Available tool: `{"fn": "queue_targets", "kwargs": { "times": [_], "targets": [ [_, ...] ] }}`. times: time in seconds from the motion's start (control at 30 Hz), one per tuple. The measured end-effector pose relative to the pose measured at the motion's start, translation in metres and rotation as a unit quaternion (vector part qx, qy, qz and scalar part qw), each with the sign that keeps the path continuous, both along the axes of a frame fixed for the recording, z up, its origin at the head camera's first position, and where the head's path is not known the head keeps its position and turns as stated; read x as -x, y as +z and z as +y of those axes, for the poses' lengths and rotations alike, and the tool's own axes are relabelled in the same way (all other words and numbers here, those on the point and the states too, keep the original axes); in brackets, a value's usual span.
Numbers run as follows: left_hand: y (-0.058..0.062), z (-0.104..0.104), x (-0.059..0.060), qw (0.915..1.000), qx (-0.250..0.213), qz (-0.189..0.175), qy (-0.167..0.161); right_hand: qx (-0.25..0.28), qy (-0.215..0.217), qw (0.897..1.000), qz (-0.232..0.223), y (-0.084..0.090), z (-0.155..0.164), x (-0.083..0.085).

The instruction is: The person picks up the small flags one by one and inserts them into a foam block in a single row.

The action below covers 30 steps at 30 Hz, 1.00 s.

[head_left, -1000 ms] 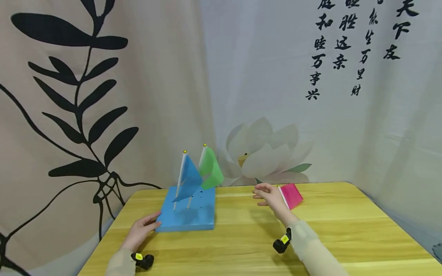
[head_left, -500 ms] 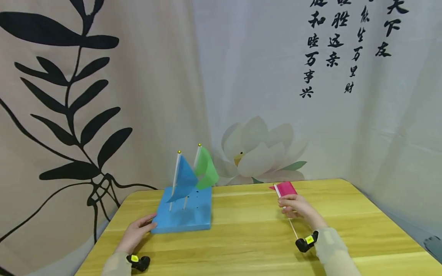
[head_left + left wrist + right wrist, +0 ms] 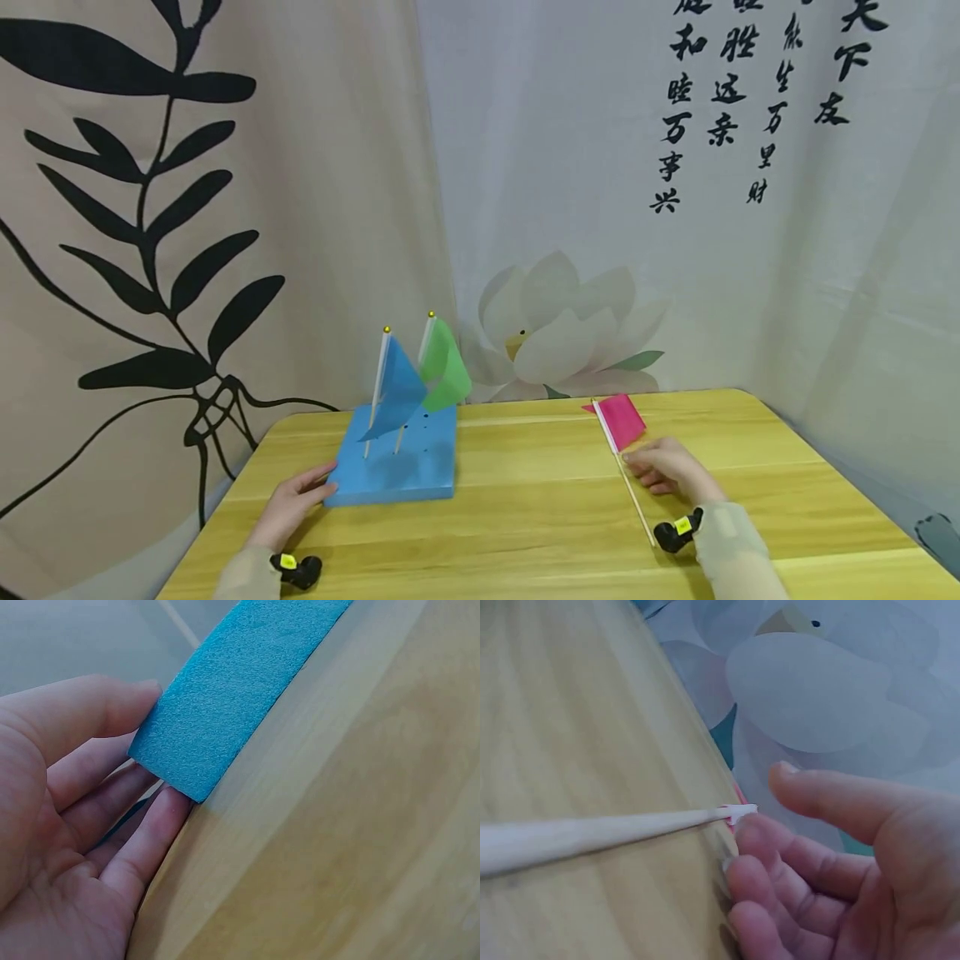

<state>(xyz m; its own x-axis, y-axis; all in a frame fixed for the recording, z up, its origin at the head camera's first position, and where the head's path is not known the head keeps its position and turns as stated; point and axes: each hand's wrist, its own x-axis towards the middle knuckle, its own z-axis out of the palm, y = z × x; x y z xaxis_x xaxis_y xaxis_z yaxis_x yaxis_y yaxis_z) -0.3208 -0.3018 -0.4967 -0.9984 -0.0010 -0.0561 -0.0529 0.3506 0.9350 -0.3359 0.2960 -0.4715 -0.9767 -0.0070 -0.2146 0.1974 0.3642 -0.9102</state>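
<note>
A blue foam block (image 3: 390, 467) lies on the yellow table (image 3: 525, 517), with a blue flag (image 3: 397, 392) and a green flag (image 3: 446, 367) standing in its holes. My left hand (image 3: 300, 496) rests on the table at the block's near left corner. In the left wrist view its thumb (image 3: 97, 712) and straight fingers touch the block's side (image 3: 232, 690). A pink flag (image 3: 622, 421) on a thin stick (image 3: 633, 500) lies flat to the right. My right hand (image 3: 663, 471) sits beside it. One fingertip (image 3: 754, 829) touches the stick (image 3: 592, 832), and the thumb stays apart above it.
Printed curtains hang close behind the table and along its right side. Small black devices with yellow tags sit at both wrists (image 3: 296, 568) (image 3: 675, 529). Bare wood stretches between the block and the pink flag.
My right hand swung from mid-table over to the pink flag, then drew back toward me along its stick. The flag's stick shifted slightly nearer. The left hand stayed at the block.
</note>
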Motion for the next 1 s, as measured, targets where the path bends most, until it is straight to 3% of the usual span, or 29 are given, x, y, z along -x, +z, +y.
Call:
{"fn": "queue_targets", "kwargs": {
  "times": [0.47,0.77,1.0],
  "targets": [
    [-0.002,-0.001,0.004,1.0000,0.007,0.002,-0.003,-0.098,-0.049,0.993,0.034,-0.006,-0.018,0.002],
    [-0.002,-0.001,0.003,0.9999,0.011,-0.001,0.001,-0.161,-0.029,0.984,0.074,-0.008,-0.024,0.002],
    [-0.001,0.000,0.003,0.9999,0.015,0.001,0.003,-0.172,-0.025,0.982,0.070,-0.009,-0.025,0.004]
  ]
}}
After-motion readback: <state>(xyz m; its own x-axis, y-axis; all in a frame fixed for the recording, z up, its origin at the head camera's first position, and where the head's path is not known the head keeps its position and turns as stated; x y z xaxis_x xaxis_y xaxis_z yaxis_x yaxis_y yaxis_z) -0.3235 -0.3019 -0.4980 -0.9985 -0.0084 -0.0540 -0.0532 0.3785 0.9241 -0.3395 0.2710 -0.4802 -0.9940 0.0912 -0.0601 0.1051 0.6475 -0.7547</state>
